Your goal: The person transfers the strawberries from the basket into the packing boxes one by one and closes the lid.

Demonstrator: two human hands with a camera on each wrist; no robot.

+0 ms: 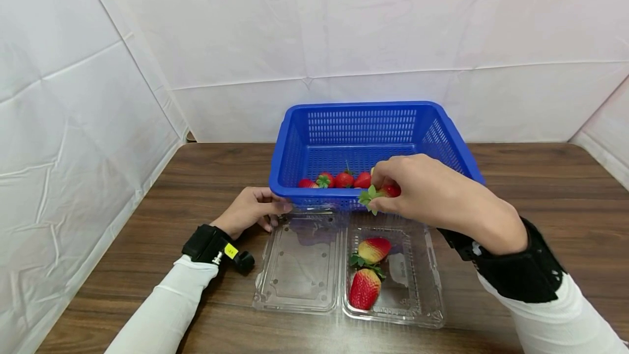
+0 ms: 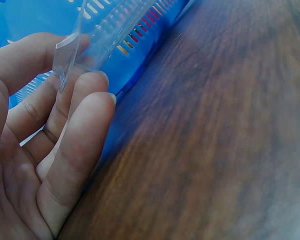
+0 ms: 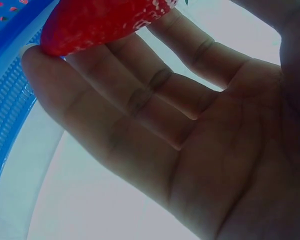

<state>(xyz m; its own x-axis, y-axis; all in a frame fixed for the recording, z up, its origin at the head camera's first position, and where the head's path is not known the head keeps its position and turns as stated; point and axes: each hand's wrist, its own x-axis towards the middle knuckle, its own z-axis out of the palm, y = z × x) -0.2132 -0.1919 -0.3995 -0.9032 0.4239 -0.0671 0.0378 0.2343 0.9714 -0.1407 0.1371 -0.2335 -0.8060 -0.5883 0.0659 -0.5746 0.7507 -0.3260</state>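
White sheeting hangs behind a dark brown wood-grain table [image 1: 540,179], on which a blue rectangular plastic basket with slotted walls [image 1: 361,107] stands near the back. Several red strawberries with green leaves [image 1: 344,180] lie inside the basket, along its near wall. In front of the basket a clear plastic hinged clamshell box [image 1: 304,272] lies open, its far edge close against the basket's near side. Two red-and-yellow strawberries [image 1: 365,289] rest in the half that lies before the basket's middle and right part. The left hand [image 1: 255,211], at the basket's near left corner, pinches the clamshell's rim between thumb and fingers. The right hand [image 1: 417,187], over the basket's near rim, grips a ripe strawberry with its leaves on [image 1: 391,190], thumb and fingers narrowed around it. The step in hand looks like moving fruit from basket to clamshell, one piece at a time. The next move seems to call for clearing the basket's rim, then lowering the strawberry gently beside the two, while the left hand steadies the plastic.
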